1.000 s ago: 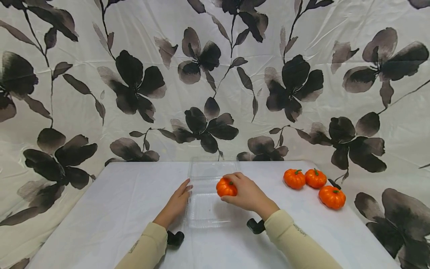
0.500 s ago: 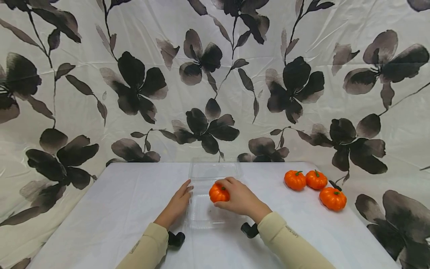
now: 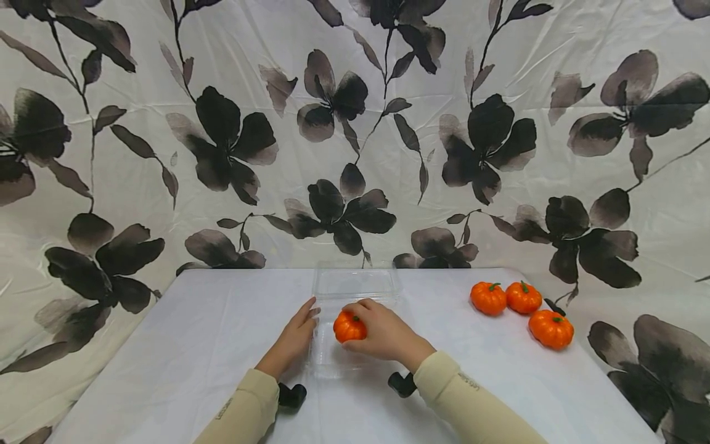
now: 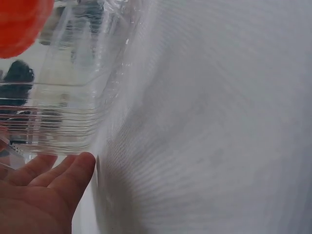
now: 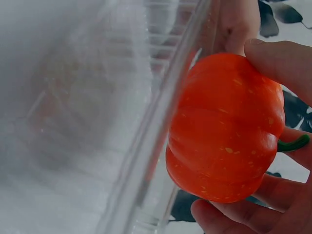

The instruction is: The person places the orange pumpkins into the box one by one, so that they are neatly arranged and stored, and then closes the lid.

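Note:
My right hand (image 3: 379,330) grips a small orange pumpkin (image 3: 349,327) with a green stem, thumb on one side and fingers on the other. In the head view the pumpkin overlaps the near half of a clear plastic clamshell box (image 3: 327,364), whose lid (image 3: 355,282) stands open at the far side. The right wrist view shows the pumpkin (image 5: 226,129) right at the box's rim (image 5: 161,112). My left hand (image 3: 294,336) rests its extended fingers along the box's left side. In the left wrist view its fingertips (image 4: 83,163) touch the ribbed wall.
Several objects share the white-covered table (image 3: 222,320). To the right sit three more orange pumpkins: one at the left (image 3: 488,298), one beside it (image 3: 524,297) and one nearer (image 3: 551,329). A floral curtain (image 3: 410,123) hangs behind the table's far edge.
My right hand has carried the pumpkin to the left and slightly toward me, over the near half of the box. The left hand has stayed at the box's side.

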{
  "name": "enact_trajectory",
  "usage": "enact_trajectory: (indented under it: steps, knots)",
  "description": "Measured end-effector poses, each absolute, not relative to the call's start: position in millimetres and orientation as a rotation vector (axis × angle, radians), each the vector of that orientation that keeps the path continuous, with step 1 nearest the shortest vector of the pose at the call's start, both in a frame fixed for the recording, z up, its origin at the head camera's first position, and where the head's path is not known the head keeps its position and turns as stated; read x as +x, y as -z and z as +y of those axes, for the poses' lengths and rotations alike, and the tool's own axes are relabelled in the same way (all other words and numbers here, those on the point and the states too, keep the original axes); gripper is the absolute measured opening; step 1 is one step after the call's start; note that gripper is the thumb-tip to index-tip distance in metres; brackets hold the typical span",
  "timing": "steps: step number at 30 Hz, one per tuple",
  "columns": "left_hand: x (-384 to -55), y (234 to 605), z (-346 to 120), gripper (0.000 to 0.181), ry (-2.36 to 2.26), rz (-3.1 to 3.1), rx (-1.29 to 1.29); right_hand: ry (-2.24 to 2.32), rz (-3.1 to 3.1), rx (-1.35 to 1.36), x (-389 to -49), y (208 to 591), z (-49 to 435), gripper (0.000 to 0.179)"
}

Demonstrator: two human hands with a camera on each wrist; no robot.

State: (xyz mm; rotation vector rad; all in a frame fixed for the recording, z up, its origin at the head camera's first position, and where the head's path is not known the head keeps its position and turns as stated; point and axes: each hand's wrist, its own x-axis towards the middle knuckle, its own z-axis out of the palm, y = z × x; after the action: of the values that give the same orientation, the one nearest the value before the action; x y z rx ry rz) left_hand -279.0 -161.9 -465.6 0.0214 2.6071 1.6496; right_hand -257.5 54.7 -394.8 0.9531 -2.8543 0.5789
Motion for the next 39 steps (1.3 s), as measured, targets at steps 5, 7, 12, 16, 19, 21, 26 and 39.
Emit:
enact_trajectory:
  steps: [5,7,12,16,19,21,26,39]
  knots:
    - [-280.8,467.1,-163.3,0.057,-1.661,2.600,0.021,-0.584,-2.856,0.973,-257.7,398.7,48.7,0.058]
    - [-281.7,467.5,-163.5,0.057,-1.671,2.597,0.029,-0.581,-2.860,0.977,-258.0,400.6,46.8,0.057]
    - [-282.1,466.2,-163.5,0.057,-1.683,2.600,0.046,-0.590,-2.866,0.989,-258.1,404.2,43.6,0.056]
    - [-282.2,465.7,-164.1,0.057,-1.687,2.607,0.057,-0.605,-2.870,0.992,-257.8,406.1,41.8,0.056]
    - [-281.8,465.7,-164.3,0.057,-1.696,2.604,0.064,-0.621,-2.881,0.985,-257.8,408.3,40.1,0.057]
    - [-281.2,466.0,-164.0,0.057,-1.697,2.605,0.070,-0.629,-2.893,0.982,-257.9,410.5,38.7,0.058]
    - [-278.8,465.1,-163.1,0.057,-1.693,2.599,0.061,-0.641,-2.919,0.981,-259.2,417.8,35.1,0.061]
    - [-275.9,462.4,-162.5,0.057,-1.698,2.600,0.054,-0.738,-2.979,0.986,-263.4,423.8,30.2,0.062]
